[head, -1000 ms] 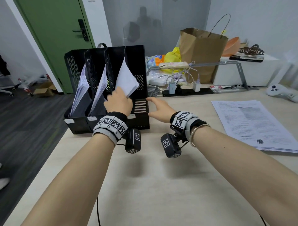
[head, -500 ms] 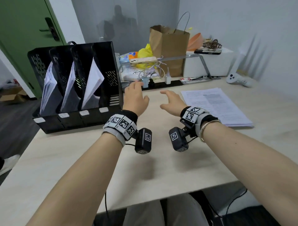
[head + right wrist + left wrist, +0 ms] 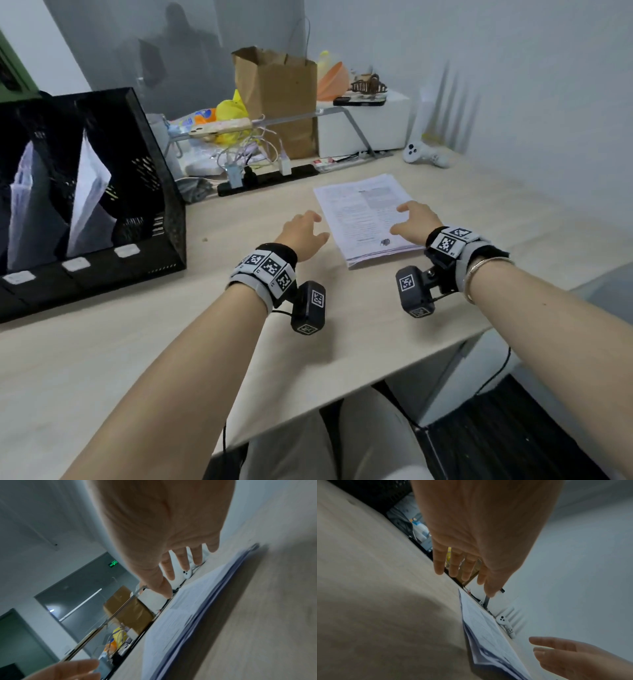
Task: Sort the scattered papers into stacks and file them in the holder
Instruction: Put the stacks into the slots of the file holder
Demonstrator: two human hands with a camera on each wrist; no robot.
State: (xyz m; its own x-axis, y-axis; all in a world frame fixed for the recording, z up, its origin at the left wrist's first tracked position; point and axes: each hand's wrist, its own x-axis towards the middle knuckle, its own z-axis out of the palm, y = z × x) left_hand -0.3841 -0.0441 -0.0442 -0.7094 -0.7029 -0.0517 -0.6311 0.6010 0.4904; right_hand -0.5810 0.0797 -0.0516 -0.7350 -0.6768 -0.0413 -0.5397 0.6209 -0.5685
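A stack of printed papers (image 3: 363,212) lies flat on the wooden desk (image 3: 137,342), also seen edge-on as the paper stack (image 3: 488,631) and paper stack (image 3: 180,622). My right hand (image 3: 412,219) hovers over the stack's right half, fingers spread and empty. My left hand (image 3: 305,229) is open just left of the stack, above the desk. The black file holder (image 3: 150,164) stands at the far left with white sheets (image 3: 85,202) leaning in its slots. In the wrist views, the left hand (image 3: 467,566) and right hand (image 3: 185,563) both show straight fingers holding nothing.
Behind the stack lie a black power strip with cables (image 3: 267,174), a grey metal stand with a phone (image 3: 222,128), a brown paper bag (image 3: 277,99), a white box (image 3: 363,126) and a white controller (image 3: 424,156). The desk's near edge runs just below my wrists.
Both hands moved right, away from the file holder, to the paper stack. The sheet my left hand held is now in the holder. My head turned right.
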